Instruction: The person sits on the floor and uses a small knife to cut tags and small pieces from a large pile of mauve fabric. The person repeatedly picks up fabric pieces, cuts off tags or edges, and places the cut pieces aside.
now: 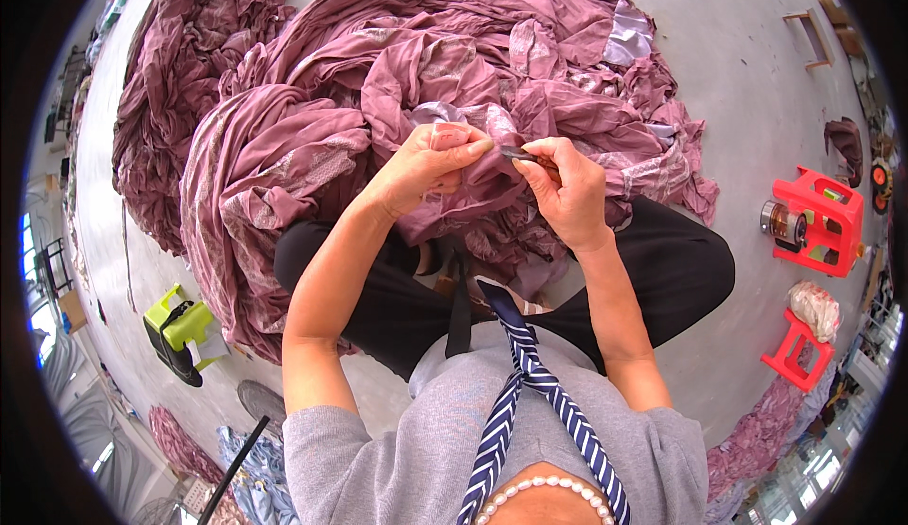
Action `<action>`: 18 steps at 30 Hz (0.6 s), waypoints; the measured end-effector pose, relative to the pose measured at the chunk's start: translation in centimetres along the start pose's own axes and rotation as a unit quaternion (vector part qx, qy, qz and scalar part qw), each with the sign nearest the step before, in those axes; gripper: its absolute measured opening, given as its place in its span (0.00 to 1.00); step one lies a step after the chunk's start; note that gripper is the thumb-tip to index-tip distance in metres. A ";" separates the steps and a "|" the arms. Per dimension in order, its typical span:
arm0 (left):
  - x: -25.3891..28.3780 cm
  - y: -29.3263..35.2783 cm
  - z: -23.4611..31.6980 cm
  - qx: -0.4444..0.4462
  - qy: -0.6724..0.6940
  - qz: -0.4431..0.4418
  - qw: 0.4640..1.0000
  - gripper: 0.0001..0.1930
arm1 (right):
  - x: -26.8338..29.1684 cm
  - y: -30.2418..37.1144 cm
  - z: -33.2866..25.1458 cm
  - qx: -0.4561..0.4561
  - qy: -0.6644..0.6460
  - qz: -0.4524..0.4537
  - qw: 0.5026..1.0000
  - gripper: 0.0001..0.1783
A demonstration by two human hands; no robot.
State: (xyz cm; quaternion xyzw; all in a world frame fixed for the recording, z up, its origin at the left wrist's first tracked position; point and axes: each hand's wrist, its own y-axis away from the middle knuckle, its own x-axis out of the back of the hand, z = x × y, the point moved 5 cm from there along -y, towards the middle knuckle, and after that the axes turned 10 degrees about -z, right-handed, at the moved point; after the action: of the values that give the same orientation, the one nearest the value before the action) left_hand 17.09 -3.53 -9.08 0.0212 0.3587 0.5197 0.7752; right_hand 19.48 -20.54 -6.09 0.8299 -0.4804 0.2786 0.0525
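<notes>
A large heap of mauve patterned fabric (pixel 397 61) lies in front of me and reaches over my crossed legs. My left hand (pixel 430 164) pinches an edge of this fabric between thumb and fingers, above my lap. Close by on the right, my right hand (pixel 569 184) is closed on a small dark pointed tool (pixel 516 152) that looks like thread snips. Its tip points left, at the held fabric near my left fingertips. Most of the tool is hidden inside my right fingers.
Two red plastic stools (pixel 821 222) stand on the right, one bearing a glass jar (pixel 783 224), the other a clear plastic bag (pixel 814 310). A lime-green stool (pixel 180 328) with a black strap is on the left. More fabric piles (pixel 255 473) lie behind me.
</notes>
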 end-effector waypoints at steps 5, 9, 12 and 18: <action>-0.1 0.1 0.1 0.001 -0.051 0.017 0.999 0.08 | 0.2 -0.1 0.3 -0.028 -0.004 0.003 1.000 0.07; 0.5 -0.1 0.3 -0.026 0.020 0.001 0.999 0.08 | 1.0 0.2 2.6 -0.067 -0.174 0.104 0.977 0.07; 2.3 0.2 1.7 -0.093 0.058 0.089 0.990 0.07 | 1.1 1.1 6.9 -0.116 -0.365 0.164 0.909 0.09; 15.6 12.7 9.5 -0.479 0.182 0.383 0.769 0.03 | -0.5 4.6 14.9 -0.253 -0.374 0.282 0.846 0.11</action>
State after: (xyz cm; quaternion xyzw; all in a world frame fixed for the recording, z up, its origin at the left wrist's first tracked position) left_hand 15.73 18.33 -5.20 -0.3126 0.1595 0.8718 0.3418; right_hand 21.64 -27.91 -19.70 0.6583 -0.7305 -0.1817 -0.0036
